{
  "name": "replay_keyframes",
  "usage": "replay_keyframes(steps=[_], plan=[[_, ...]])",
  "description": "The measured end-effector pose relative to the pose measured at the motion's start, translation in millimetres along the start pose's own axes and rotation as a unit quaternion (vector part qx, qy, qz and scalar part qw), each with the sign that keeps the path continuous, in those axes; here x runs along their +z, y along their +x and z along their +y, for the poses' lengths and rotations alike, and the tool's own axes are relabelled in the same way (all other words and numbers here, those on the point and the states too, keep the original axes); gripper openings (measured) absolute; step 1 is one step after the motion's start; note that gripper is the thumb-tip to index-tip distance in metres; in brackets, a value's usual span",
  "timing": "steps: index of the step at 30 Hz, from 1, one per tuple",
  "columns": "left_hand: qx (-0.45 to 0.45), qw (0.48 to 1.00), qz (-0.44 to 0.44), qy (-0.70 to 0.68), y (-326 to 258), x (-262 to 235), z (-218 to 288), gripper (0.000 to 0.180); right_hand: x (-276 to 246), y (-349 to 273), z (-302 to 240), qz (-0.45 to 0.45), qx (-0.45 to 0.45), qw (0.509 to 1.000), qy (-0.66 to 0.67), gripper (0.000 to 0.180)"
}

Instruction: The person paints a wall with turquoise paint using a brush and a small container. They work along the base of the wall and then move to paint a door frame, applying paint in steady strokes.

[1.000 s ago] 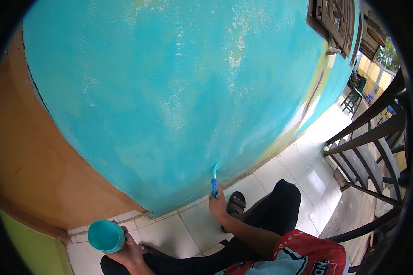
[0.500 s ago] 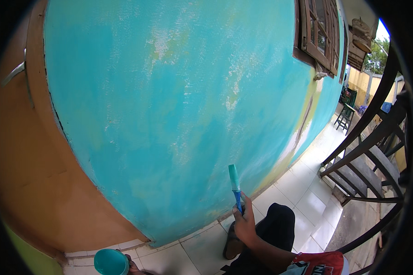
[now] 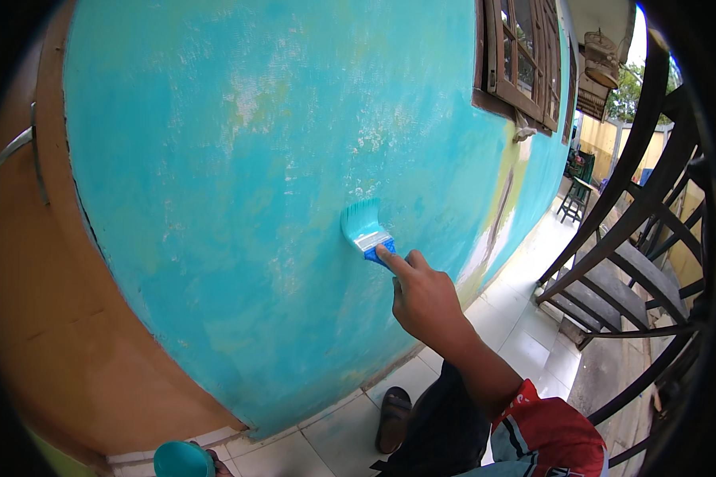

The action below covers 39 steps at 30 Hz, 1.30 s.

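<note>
My right hand (image 3: 426, 300) grips a flat paintbrush (image 3: 366, 232) with a blue handle and a metal band. Its bristles are coated in turquoise paint and press against the turquoise wall (image 3: 294, 175), fanned upward. Around that spot the wall shows pale, patchy marks. Low at the left, my left hand (image 3: 219, 466) holds a turquoise paint cup (image 3: 181, 459) by its side. Only some fingers of that hand show at the lower edge, and what is inside the cup is hard to make out.
A brown door (image 3: 95, 342) with a metal handle stands left of the wall. Dark wooden window shutters (image 3: 525, 63) project at the upper right. Stairs with a dark railing (image 3: 612, 262) rise on the right. White floor tiles (image 3: 342, 429) run along the wall's foot; a dark stool (image 3: 574, 199) stands farther off.
My right hand has moved up and left, bringing the brush from in front of the wall onto its surface. The view has shifted slightly right; my left hand still holds the cup.
</note>
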<state>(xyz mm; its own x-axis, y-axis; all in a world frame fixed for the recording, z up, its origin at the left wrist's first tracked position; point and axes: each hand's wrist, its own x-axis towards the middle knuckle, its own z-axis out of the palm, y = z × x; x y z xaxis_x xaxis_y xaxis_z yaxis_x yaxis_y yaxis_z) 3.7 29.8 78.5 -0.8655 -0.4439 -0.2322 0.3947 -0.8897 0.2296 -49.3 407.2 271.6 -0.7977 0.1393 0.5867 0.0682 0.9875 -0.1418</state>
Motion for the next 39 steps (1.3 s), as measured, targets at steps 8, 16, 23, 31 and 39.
replay_keyframes(steps=[8,16,23,31,39], plan=[[-0.025,0.999,-0.014,0.023,0,-10,0,0.054,-94,61,33,0.064,-0.011,0.998,-0.021,0.045],[-0.005,1.0,-0.011,-0.002,7,-25,10,0.054,-20,36,13,0.088,-0.005,0.996,-0.026,0.055],[-0.048,0.991,-0.125,-0.027,12,-39,19,0.051,-24,-35,9,-0.219,-0.053,0.974,0.028,0.053],[-0.051,0.993,-0.087,-0.053,5,-33,17,0.054,19,-24,-68,-0.292,-0.204,0.934,0.017,0.06],[-0.009,1.0,-0.017,0.01,2,-36,21,0.052,-29,-5,-51,0.076,-0.059,0.995,-0.018,0.054]])
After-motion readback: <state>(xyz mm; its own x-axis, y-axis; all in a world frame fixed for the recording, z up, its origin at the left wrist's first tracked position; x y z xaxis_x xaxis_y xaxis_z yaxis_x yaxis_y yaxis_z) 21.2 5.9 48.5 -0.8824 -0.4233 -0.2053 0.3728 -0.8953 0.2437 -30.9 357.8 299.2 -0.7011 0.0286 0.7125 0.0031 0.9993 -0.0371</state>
